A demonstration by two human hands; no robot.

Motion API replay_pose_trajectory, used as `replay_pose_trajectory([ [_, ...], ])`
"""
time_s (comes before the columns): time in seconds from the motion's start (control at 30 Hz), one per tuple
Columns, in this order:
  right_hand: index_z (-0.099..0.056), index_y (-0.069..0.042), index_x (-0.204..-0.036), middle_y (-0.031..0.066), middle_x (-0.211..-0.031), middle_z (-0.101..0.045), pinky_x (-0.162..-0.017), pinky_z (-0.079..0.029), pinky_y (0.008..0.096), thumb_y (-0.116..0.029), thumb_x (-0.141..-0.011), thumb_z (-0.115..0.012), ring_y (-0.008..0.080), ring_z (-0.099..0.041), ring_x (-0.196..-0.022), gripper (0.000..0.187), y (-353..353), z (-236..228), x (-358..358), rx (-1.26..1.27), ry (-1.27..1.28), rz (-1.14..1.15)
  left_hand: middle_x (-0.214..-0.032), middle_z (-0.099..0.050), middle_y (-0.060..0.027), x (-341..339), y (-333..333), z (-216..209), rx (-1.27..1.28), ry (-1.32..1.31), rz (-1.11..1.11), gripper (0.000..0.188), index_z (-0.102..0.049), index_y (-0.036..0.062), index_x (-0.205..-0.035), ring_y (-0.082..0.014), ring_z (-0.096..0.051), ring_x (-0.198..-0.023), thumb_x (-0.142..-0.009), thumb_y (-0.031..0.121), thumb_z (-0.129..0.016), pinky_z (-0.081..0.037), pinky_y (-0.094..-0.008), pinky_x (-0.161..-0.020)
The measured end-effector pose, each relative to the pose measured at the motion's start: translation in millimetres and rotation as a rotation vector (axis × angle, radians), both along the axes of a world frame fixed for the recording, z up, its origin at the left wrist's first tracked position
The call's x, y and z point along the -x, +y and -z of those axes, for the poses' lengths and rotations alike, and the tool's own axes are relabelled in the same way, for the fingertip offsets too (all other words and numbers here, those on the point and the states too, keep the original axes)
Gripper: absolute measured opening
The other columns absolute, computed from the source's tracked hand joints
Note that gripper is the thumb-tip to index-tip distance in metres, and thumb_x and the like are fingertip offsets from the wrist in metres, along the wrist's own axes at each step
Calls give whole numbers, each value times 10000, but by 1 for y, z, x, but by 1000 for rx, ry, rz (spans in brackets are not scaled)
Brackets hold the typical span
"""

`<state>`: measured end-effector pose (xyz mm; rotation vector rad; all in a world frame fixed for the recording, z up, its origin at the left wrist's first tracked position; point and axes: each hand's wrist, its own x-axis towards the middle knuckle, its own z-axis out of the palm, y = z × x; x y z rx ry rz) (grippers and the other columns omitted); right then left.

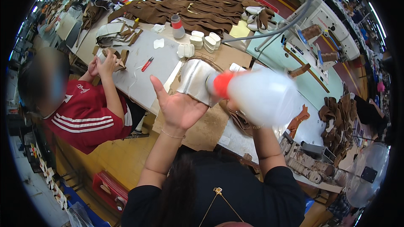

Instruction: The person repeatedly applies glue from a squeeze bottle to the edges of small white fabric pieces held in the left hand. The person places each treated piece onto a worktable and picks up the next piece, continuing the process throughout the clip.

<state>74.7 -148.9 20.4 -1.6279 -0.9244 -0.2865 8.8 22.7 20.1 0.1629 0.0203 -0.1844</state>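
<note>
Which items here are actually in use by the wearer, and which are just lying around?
In use:
- left hand under the silvery piece
- right hand tipping the squeeze bottle onto it

Lying about:
- red snips
- brown cut pieces
- white stacks
- sewing machine

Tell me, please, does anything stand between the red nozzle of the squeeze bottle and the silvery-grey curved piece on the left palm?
Nothing visible does: the red nozzle of the translucent white squeeze bottle sits right at the silvery-grey curved piece resting on the open left hand.
</note>
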Motion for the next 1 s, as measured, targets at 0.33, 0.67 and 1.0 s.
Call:
replay_pose_trajectory([
  [0.33,-568,14,-1008,94,-1013,-613,-758,-494,330,-286,-731,-751,191,-599,-905,447,-3,21,-16,-274,401,40,-1430,-297,-96,-1,-5,6,-158,-31,1,918,-279,80,-1389,-291,-283,-1305,-764,750,-343,-203,-463,-1073],
  [0.67,-646,-8,-869,59,-740,-671,-633,-512,267,-230,-643,-809,155,-652,-674,356,-26,-10,-36,-254,190,398,-1371,-384,-127,-17,9,11,-173,-120,105,861,-348,2,-1324,-285,-356,-1261,-799,682,-398,-233,-478,-1057],
  [1.0,-521,9,-1104,97,-1003,-627,-818,-479,312,-284,-600,-845,169,-604,-934,666,-38,-27,-4,-448,294,359,-1408,-329,-139,-16,-10,2,-286,32,-39,872,-296,-3,-1355,-285,-325,-1286,-811,670,-395,-251,-485,-1050],
])
